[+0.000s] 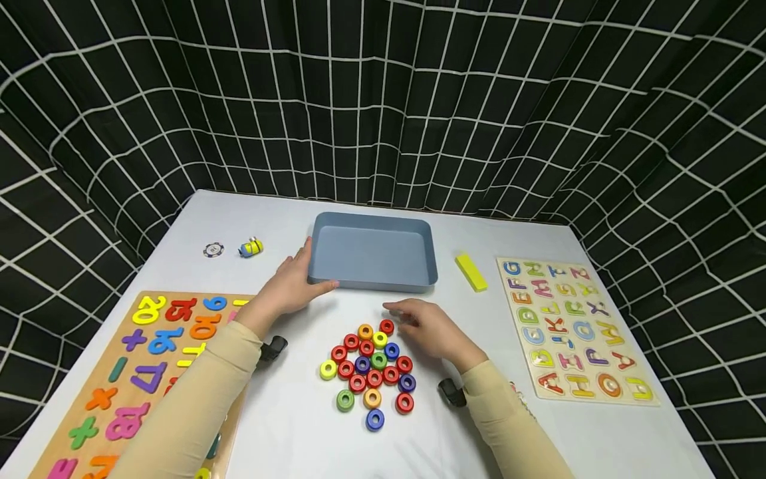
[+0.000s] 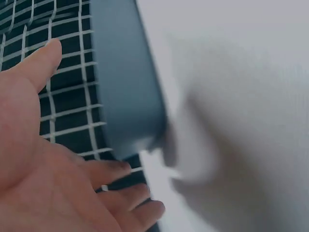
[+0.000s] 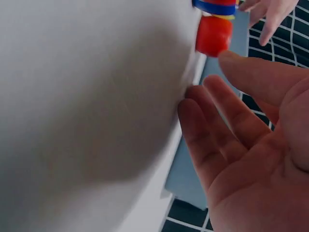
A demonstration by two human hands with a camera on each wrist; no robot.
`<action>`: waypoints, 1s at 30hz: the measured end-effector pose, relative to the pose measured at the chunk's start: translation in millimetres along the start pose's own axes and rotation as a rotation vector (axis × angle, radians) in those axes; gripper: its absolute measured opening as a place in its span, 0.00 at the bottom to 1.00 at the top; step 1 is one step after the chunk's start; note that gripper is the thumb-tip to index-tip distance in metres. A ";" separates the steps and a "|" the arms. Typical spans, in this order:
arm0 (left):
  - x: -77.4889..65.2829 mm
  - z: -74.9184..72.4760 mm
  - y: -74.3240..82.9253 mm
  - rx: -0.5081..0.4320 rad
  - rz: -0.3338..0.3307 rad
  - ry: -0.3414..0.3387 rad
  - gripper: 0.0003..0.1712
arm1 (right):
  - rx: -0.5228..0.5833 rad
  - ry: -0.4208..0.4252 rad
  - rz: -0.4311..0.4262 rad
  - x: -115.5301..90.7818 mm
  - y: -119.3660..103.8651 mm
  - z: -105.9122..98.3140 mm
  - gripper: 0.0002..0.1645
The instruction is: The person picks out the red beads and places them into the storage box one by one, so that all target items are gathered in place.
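Note:
My left hand [image 1: 292, 283] is at the near left corner of a shallow blue-grey tray [image 1: 374, 285], fingers and thumb spread along its outside. In the left wrist view the tray's corner [image 2: 130, 96] stands close beyond the fingers, with nothing in the palm. Several coloured rings [image 1: 374, 378], red, yellow, blue, green, orange and purple, lie in a loose cluster in front of the tray. Just right of them hovers my right hand [image 1: 427, 326], fingers relaxed, its thumb beside a red ring [image 1: 387, 326]. That red ring [image 3: 214, 36] appears by the thumb tip in the right wrist view.
A wooden number board [image 1: 128, 372] lies at the left, partly under the left sleeve. At the right lies an alphabet puzzle board [image 1: 574, 326]. A yellow block [image 1: 471, 272] sits right of the tray. Back left are a poker chip [image 1: 213, 249] and a small yellow-and-blue figure [image 1: 251, 247].

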State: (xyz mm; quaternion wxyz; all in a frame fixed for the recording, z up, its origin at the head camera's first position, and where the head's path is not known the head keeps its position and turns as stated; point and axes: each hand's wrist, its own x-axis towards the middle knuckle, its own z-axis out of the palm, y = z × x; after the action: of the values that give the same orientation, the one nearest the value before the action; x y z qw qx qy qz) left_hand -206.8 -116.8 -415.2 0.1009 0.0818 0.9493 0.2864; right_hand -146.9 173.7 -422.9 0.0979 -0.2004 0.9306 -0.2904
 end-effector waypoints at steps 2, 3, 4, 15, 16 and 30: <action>9.0 7.2 -9.8 -0.098 -0.029 -0.043 0.66 | 0.005 -0.016 0.022 -0.2 2.4 7.8 0.27; 12.5 10.4 -14.6 -0.138 -0.041 -0.061 0.66 | 0.003 -0.023 0.026 -0.3 3.0 11.1 0.27; 15.3 13.1 -19.6 -0.164 -0.053 -0.079 0.66 | -0.002 -0.029 0.024 -0.3 3.2 14.0 0.28; 21.8 14.1 -65.0 -0.281 -0.027 -0.149 0.58 | -0.017 -0.058 0.015 11.6 -9.6 17.7 0.17; 23.0 14.0 -66.1 -0.288 -0.016 -0.157 0.58 | -0.008 -0.049 0.032 12.1 -10.6 15.4 0.17; 36.0 11.0 -61.1 -0.257 0.075 -0.157 0.58 | 0.143 0.143 0.085 92.2 -41.4 -11.8 0.20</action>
State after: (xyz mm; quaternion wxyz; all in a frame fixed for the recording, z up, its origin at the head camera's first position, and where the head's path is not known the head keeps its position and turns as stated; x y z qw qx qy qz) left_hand -245.0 -153.5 -463.5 0.1734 0.1259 0.8902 0.4020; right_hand -220.4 108.9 -395.4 0.0576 -0.1323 0.9197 -0.3651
